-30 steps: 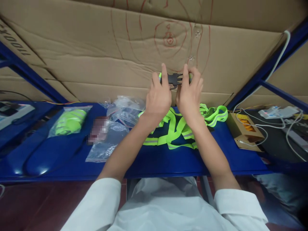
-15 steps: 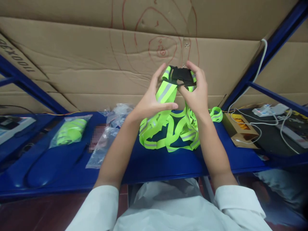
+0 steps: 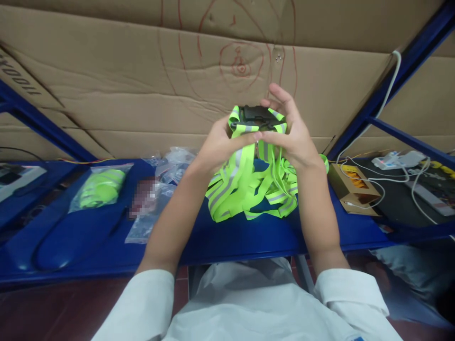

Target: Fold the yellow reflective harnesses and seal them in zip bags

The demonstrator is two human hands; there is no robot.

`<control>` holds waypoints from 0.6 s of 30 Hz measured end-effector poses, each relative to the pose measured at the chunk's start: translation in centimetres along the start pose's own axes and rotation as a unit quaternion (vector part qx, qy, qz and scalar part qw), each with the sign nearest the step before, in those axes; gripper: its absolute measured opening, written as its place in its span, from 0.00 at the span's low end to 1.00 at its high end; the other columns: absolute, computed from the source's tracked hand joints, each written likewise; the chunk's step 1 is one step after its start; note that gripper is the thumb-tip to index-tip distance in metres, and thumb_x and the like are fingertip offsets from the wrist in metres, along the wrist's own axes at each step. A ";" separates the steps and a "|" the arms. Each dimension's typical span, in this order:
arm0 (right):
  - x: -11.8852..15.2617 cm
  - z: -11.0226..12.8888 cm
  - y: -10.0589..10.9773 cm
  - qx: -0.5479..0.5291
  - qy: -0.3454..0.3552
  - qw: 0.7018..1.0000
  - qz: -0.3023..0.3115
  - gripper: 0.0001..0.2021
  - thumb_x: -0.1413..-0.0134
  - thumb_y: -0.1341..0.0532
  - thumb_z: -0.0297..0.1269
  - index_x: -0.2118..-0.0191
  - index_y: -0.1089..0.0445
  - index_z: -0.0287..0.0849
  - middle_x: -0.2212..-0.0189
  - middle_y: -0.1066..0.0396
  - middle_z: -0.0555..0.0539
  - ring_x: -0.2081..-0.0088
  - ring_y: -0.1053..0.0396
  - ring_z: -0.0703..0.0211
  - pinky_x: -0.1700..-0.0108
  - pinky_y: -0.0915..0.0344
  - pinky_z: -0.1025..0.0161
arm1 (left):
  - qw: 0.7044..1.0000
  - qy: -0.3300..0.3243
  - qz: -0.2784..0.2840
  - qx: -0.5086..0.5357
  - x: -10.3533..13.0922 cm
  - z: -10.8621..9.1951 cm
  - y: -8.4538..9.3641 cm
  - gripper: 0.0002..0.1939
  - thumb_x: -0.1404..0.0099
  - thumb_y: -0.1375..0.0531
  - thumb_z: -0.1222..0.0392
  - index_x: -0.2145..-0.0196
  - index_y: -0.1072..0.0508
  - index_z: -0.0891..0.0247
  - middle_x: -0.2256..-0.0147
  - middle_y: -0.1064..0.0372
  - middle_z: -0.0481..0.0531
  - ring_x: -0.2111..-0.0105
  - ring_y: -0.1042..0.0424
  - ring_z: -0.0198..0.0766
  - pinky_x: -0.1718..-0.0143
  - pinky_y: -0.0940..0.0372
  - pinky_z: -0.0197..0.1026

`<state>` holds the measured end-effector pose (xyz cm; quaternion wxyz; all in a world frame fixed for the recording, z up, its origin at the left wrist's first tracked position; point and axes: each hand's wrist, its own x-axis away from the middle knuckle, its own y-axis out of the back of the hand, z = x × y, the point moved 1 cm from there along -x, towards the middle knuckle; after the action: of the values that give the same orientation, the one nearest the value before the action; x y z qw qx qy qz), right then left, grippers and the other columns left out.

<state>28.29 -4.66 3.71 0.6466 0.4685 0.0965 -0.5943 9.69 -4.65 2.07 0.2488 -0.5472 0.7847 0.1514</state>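
A neon yellow-green reflective strap harness (image 3: 231,184) with grey stripes lies in loose loops on the blue table. Its upper end, with a black plastic buckle (image 3: 256,113), is raised between both hands. My left hand (image 3: 220,142) is closed around the left side of the webbing, thumb across the front and fingers hidden behind. My right hand (image 3: 296,130) grips the right side, its thumb over the front below the buckle and its upper fingers lifted past the top edge. The two thumb tips meet at the middle.
A bagged neon bundle (image 3: 101,187) lies left on the blue table (image 3: 241,241). Clear plastic bags (image 3: 165,184) are beside my left forearm. To the right stand an open cardboard box (image 3: 351,189), white cables (image 3: 386,104) and a power strip (image 3: 398,161). Cardboard (image 3: 124,71) backs the table.
The buckle end has come slightly lower and tilted. My left fingers have wrapped around the webbing, and both thumbs have moved together in front. My right upper fingers have lifted off the buckle's edge.
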 end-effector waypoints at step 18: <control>-0.2 -2.3 -3.1 -0.325 -0.142 0.934 -0.044 0.20 0.49 0.26 0.58 0.62 0.23 0.47 0.62 0.18 0.48 0.50 0.19 0.47 0.44 0.21 0.46 | 0.994 0.098 0.038 0.043 -0.3 0.9 1.7 0.25 0.43 0.23 0.44 0.53 0.18 0.61 0.54 0.19 0.54 0.49 0.20 0.49 0.46 0.25 0.47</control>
<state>26.59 -2.40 1.12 0.7439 0.1389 0.2114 -0.6185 8.38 -3.35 1.48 0.1883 -0.5179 0.8313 0.0730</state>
